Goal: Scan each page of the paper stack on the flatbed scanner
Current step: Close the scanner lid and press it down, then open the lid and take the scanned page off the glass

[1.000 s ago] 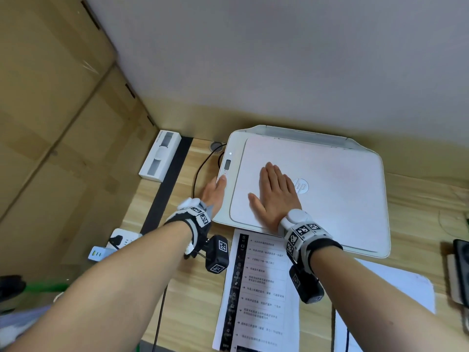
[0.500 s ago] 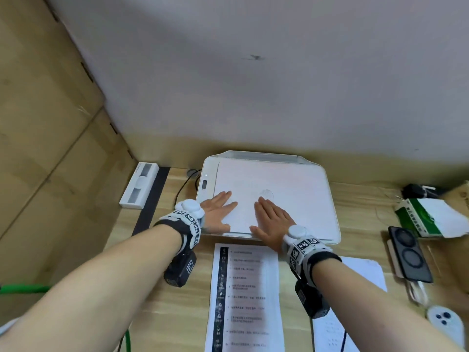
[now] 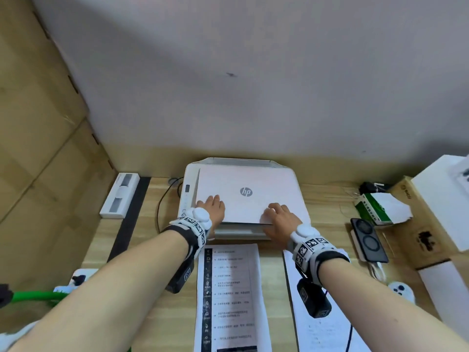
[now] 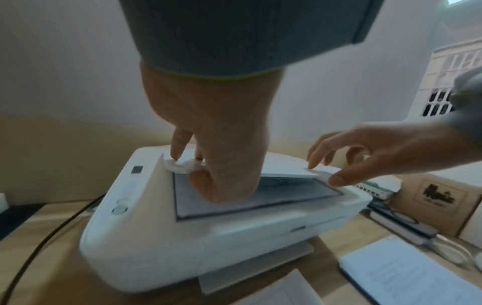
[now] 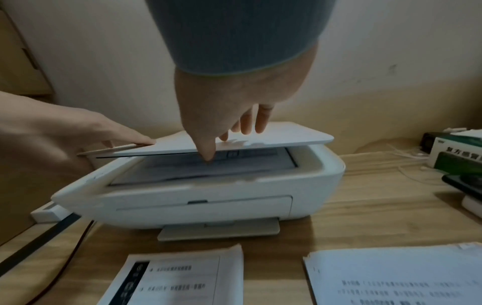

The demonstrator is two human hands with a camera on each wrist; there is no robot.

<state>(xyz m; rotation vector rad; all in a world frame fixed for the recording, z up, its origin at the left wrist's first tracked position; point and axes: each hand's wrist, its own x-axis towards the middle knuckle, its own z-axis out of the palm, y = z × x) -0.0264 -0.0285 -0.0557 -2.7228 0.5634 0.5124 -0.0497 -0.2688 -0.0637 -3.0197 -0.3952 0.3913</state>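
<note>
Both hands now lifting scanner lid (image 3: 250, 191), prev. flat.

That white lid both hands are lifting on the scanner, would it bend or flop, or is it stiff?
Probably stiff: the scanner lid is raised at its front edge and stays a flat slab, with no sag between the left hand and the right hand. It looks thin, so likely light. It seems hinged at the back, so it should swing rather than lift free.

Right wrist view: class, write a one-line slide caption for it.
Both hands, left hand and right hand, hold the scanner lid partly raised above a page on the glass.
</note>
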